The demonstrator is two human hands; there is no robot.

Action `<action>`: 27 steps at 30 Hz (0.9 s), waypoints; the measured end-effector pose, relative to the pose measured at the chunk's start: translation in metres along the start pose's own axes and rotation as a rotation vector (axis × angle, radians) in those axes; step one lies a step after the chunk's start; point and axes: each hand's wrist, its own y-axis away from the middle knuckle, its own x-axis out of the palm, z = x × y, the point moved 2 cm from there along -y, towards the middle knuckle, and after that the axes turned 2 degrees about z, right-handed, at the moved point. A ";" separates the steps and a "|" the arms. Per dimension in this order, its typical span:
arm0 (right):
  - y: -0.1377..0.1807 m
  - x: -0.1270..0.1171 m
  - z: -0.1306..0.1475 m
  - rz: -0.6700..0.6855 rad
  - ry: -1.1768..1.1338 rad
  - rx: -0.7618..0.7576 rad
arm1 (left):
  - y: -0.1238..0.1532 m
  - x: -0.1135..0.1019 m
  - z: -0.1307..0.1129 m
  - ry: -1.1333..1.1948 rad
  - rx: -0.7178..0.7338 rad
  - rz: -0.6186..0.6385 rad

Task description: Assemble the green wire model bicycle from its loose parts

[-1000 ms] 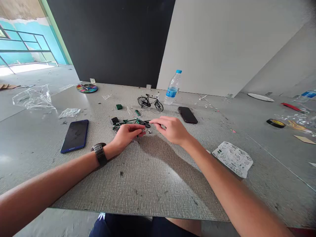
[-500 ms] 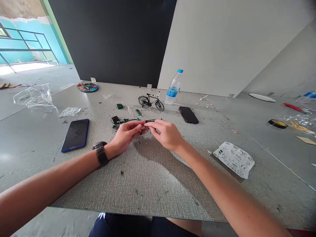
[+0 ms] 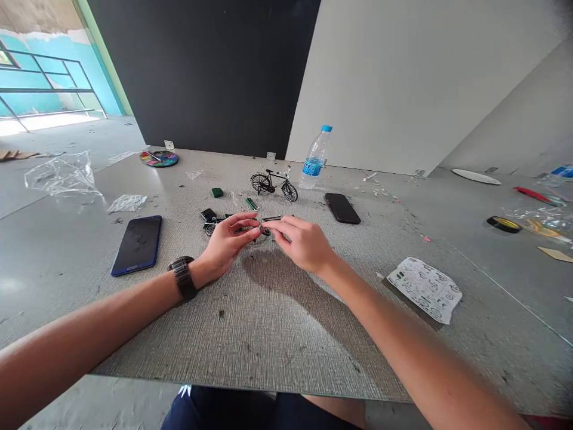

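Note:
My left hand (image 3: 229, 243), with a dark watch on its wrist, is closed with thumb and fingers in a pinch at the table's middle. My right hand (image 3: 299, 240) meets it from the right, fingertips pressed together at the same spot. What they pinch is tiny and mostly hidden; a small silvery bit shows between the fingertips. Right behind the fingers lies a partly covered model bicycle (image 3: 210, 229), green and black, with a thin wheel showing. Farther back, a finished-looking black model bicycle (image 3: 274, 184) stands upright. A small green bar (image 3: 251, 204) and a green block (image 3: 217, 193) lie nearby.
A blue-edged phone (image 3: 136, 246) lies at left, a black phone (image 3: 342, 208) at right. A water bottle (image 3: 314, 160) stands near the board. The printed sheet (image 3: 425, 289) is at front right, black tape (image 3: 504, 224) beyond. A paint palette (image 3: 159, 158) sits back left.
My left fingers have spread slightly and shifted, showing more of the small piece at the fingertips. The right hand has barely moved. Other things stay put.

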 end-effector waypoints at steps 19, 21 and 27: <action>0.001 0.003 0.005 0.028 0.135 -0.023 | -0.001 -0.001 0.001 -0.035 -0.001 -0.001; 0.000 0.004 0.004 0.028 0.136 -0.020 | -0.001 -0.001 0.001 -0.057 0.008 -0.005; 0.000 0.005 0.005 0.014 0.103 -0.002 | -0.001 -0.001 0.000 -0.148 0.062 -0.026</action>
